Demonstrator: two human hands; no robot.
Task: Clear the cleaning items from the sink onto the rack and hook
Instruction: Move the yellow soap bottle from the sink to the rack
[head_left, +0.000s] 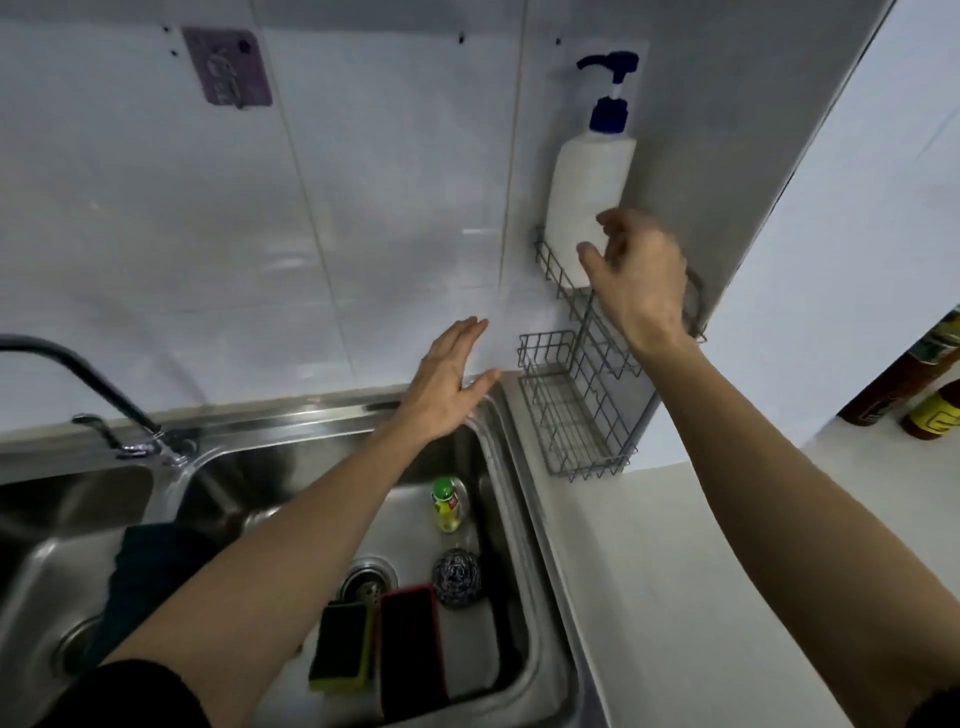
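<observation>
- Head view, nearest first, with the sink (511, 525) as landmark: in its right basin, close to the viewer, a yellow-green sponge (343, 644) and a red-edged sponge (410, 649) lie side by side just beside the drain.
- Behind them in the same basin sit a steel scourer (457, 574) and, further back, a small green-capped bottle (449, 504); a dark cloth (150, 571) hangs over the divider to the left basin. All are likely waiting to be moved.
- Over the sink's back right corner the left hand (447, 384) hovers flat, fingers straight, holding nothing.
- Right of the sink, the wire rack (571, 410) hangs on the wall; its lower shelf seems free for sponges.
- On the rack's upper shelf stands a white pump bottle (589, 208). The right hand (641, 275) is beside it, fingers loosely curled, seemingly gripping nothing.
- High above the sink, a purple hook (228, 67) sticks to the tiles, probably meant for the cloth.
</observation>
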